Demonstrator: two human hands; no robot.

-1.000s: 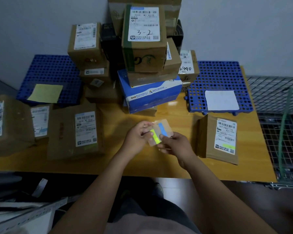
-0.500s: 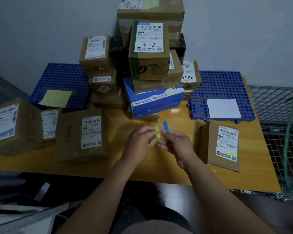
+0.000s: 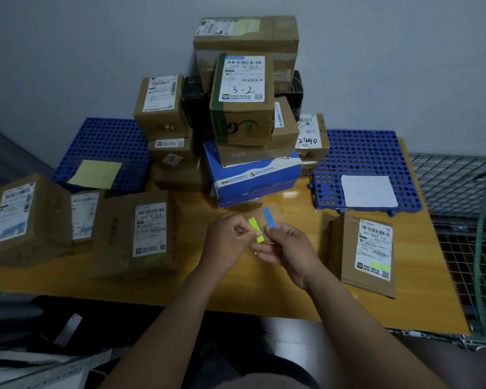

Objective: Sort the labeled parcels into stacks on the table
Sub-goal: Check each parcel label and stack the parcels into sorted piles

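Over the yellow table [image 3: 300, 301], my left hand [image 3: 227, 239] and my right hand [image 3: 288, 249] meet. Between them is a small clear sheet with a yellow-green sticker strip [image 3: 255, 229] and a blue sticker strip [image 3: 269, 218]. My left fingers pinch the yellow-green strip; my right hand holds the sheet near the blue strip. A pile of labeled cardboard parcels [image 3: 242, 99] stands at the back centre, on a blue-and-white box [image 3: 254, 176]. Three labeled parcels [image 3: 141, 234] lie at the left. One flat labeled parcel [image 3: 368, 254] lies at the right.
A blue perforated mat [image 3: 110, 141] with a yellow-green paper [image 3: 96, 174] lies back left. Another blue mat [image 3: 365, 155] with a white paper [image 3: 369, 191] lies back right. A wire mesh rack [image 3: 460, 220] borders the table's right edge. A grey wall stands behind.
The view has shifted downward a little. Both hands stay together, turning the sticker sheet; the yellow-green strip now sits lower between the fingers. The parcels have not moved.
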